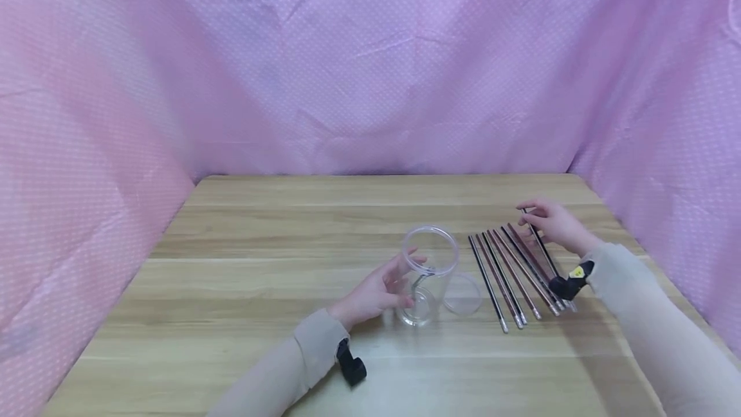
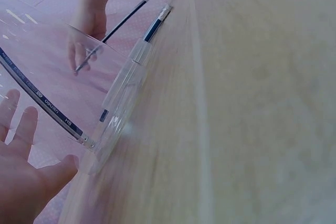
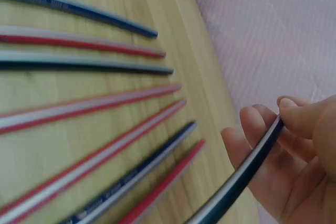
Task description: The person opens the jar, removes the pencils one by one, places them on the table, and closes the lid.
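A clear plastic jar point(image 1: 429, 271) stands upright on the table with one dark blue pencil point(image 2: 44, 100) leaning inside it. My left hand point(image 1: 379, 291) holds the jar from its left side, fingers round the wall behind and thumb low near the base. Over at the right, my right hand point(image 1: 552, 224) pinches a dark striped pencil point(image 3: 247, 166) near one end between thumb and fingers. That pencil slants above the right side of a row of several dark and red pencils point(image 1: 509, 275). Their silvery ends point toward me.
A round clear lid point(image 1: 463, 295) lies flat between the jar and the pencil row. The wooden table point(image 1: 260, 243) is bordered at the back and sides by pink cloth point(image 1: 370, 69). A black wrist camera point(image 1: 351, 365) is strapped to the left sleeve.
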